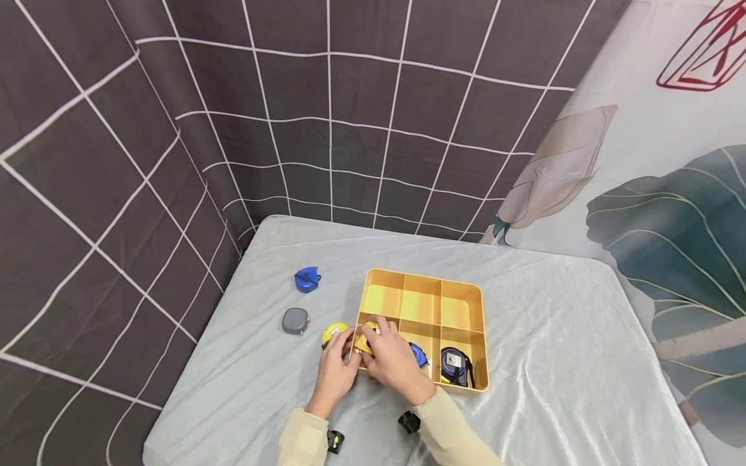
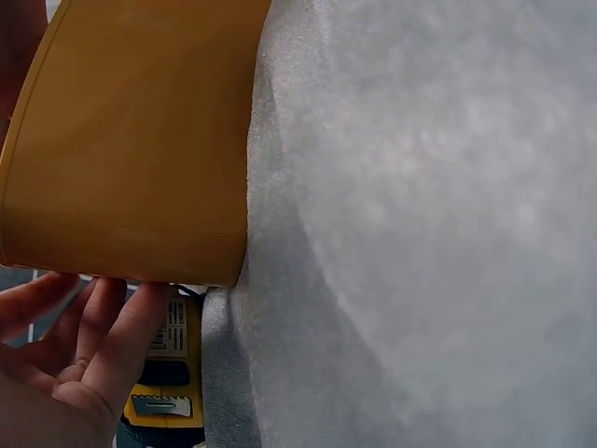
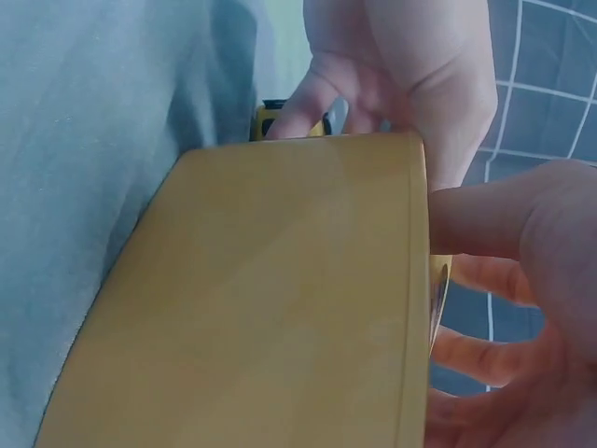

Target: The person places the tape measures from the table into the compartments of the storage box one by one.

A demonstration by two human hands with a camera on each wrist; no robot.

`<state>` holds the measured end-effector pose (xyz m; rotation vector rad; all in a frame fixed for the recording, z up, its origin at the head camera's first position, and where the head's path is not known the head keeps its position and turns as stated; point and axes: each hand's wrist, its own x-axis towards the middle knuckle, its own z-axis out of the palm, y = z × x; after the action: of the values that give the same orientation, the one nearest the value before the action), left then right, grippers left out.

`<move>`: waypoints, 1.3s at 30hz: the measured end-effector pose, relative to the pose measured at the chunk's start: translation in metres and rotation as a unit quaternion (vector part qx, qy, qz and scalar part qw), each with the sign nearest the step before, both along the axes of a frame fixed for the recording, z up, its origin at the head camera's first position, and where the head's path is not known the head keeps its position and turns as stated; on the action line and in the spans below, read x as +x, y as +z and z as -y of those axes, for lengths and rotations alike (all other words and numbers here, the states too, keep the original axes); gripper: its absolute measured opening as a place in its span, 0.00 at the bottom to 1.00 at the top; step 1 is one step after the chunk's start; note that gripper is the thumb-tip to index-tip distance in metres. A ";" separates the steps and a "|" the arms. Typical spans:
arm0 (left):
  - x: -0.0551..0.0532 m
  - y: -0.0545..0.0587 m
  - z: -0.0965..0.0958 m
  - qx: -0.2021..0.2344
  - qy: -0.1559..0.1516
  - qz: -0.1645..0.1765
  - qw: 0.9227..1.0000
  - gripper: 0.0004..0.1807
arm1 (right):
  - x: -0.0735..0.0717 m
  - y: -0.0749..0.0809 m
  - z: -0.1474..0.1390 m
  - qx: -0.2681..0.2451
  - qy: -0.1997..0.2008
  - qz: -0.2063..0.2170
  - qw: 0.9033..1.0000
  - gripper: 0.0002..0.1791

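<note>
In the head view my right hand [image 1: 389, 355] holds a yellow tape measure [image 1: 366, 339] in the front left compartment of a yellow divided box [image 1: 482, 304]. In the right wrist view the box wall hides most of that tape measure. My left hand [image 1: 338, 370] is at the left side of the box; in the left wrist view its fingers [image 2: 126, 336] lie nearly straight with their tips at the outer wall. Beside them is a second yellow tape measure [image 1: 334, 332], outside the box on the cloth.
A blue tape measure [image 1: 417, 354] sits in the front middle compartment, a dark one [image 1: 454, 364] in the front right. On the grey cloth [image 1: 553, 362], left of the box, lie another blue tape measure [image 1: 306, 279] and a grey one [image 1: 294, 320]. Grid-patterned curtains [image 1: 361, 149] stand behind.
</note>
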<state>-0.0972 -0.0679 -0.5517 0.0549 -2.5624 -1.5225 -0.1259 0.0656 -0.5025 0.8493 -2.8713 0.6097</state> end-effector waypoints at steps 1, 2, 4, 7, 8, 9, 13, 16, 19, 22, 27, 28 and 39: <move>0.000 0.000 0.000 0.001 -0.001 -0.001 1.000 0.25 | -0.001 0.000 0.000 -0.002 -0.002 0.004 1.000 0.20; 0.000 0.001 0.000 0.002 -0.002 -0.003 1.000 0.25 | -0.001 0.000 0.000 -0.005 -0.002 0.008 1.000 0.20; 0.000 0.001 -0.001 0.002 -0.004 -0.005 1.000 0.25 | -0.001 -0.001 0.000 -0.011 0.001 0.008 1.000 0.20; -0.001 -0.001 -0.002 0.001 -0.008 -0.008 1.000 0.25 | -0.002 -0.004 -0.001 -0.011 0.018 -0.010 1.000 0.20; -0.001 -0.001 -0.001 0.001 -0.007 -0.009 1.000 0.25 | -0.003 -0.005 -0.001 -0.011 0.024 -0.016 1.000 0.19; -0.001 -0.002 -0.001 0.001 -0.006 -0.010 1.000 0.25 | -0.003 -0.006 0.000 -0.011 0.029 -0.019 0.999 0.19; -0.002 -0.003 0.000 0.014 0.000 -0.005 1.000 0.26 | -0.006 -0.008 0.002 -0.015 0.033 0.003 0.999 0.17; -0.002 -0.003 0.001 0.025 0.001 0.001 1.000 0.26 | -0.007 -0.007 0.005 -0.011 0.032 0.034 0.999 0.14; -0.002 -0.003 0.002 0.026 0.001 -0.001 1.000 0.26 | -0.010 -0.007 0.008 -0.011 0.036 0.055 0.998 0.11; -0.002 -0.003 0.003 0.024 0.008 -0.008 1.000 0.27 | -0.014 -0.007 0.011 -0.020 0.056 0.076 0.995 0.10; -0.003 -0.002 0.003 0.027 0.009 -0.004 1.000 0.27 | -0.019 -0.005 0.012 -0.002 0.055 0.135 0.989 0.11; -0.002 -0.001 0.003 0.027 0.007 -0.001 1.000 0.27 | -0.019 -0.006 0.012 0.005 0.048 0.145 0.988 0.11; 0.001 -0.002 0.001 0.022 0.011 0.010 1.000 0.27 | -0.019 -0.017 0.015 0.027 0.014 0.157 0.987 0.13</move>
<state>-0.0962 -0.0692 -0.5541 0.1032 -2.5363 -1.5776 -0.1445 0.0504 -0.5198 0.8715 -3.1752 0.7316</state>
